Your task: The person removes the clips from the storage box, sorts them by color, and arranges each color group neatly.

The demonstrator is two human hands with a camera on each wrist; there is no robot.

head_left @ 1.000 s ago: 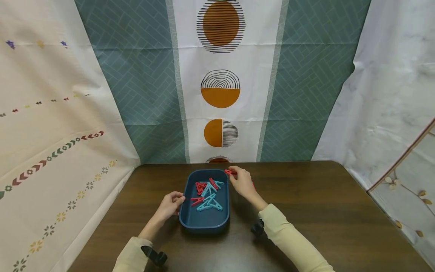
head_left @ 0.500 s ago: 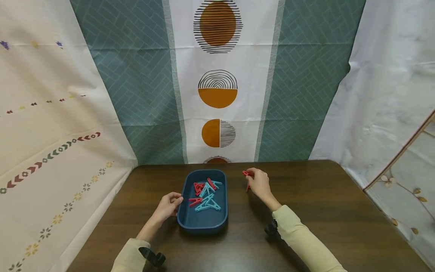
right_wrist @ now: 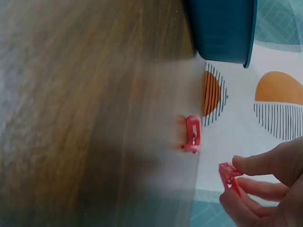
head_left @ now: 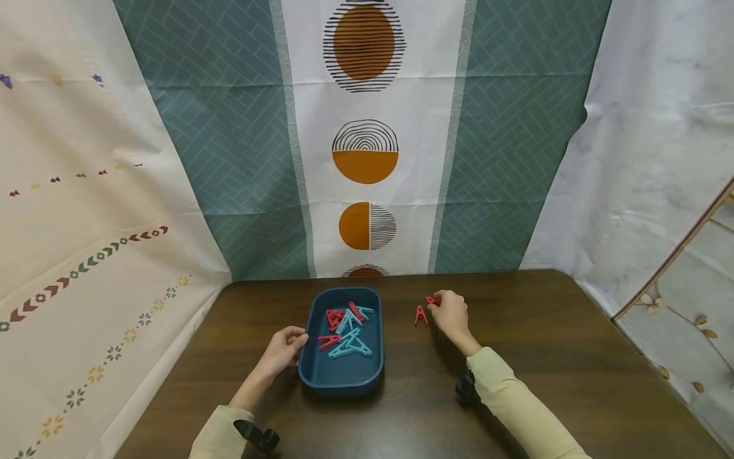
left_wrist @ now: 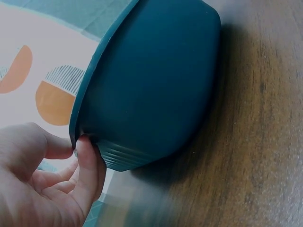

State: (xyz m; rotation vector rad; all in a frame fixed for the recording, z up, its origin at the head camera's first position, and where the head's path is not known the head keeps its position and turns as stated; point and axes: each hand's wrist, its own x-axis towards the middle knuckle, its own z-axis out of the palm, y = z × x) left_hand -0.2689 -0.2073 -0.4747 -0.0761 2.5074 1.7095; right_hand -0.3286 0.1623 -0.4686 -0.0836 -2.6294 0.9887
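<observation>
My left hand [head_left: 283, 349] pinches the left rim of a dark blue plastic bin [head_left: 341, 382]; the left wrist view shows thumb and finger on either side of the bin's lip [left_wrist: 90, 78]. Inside lie several red and light blue clothespins [head_left: 351, 344]. To the right of the bin, my right hand [head_left: 453, 317] pinches a red clothespin [right_wrist: 228, 175] between thumb and fingers, close over the table. Another red clothespin [head_left: 421, 315] rests on the table just left of that hand, with its legs toward me.
The dark wooden table [head_left: 545, 370] extends right and in front of the bin. Behind its back edge hangs a patterned cloth [head_left: 367, 127], with pale cloths at both sides. Each wrist wears a black strap-on camera [head_left: 467, 387].
My right hand has moved right from beside the bin with its red clothespin, lowering toward the table. The clothespin on the table has come fully into sight. My left hand stays on the rim.
</observation>
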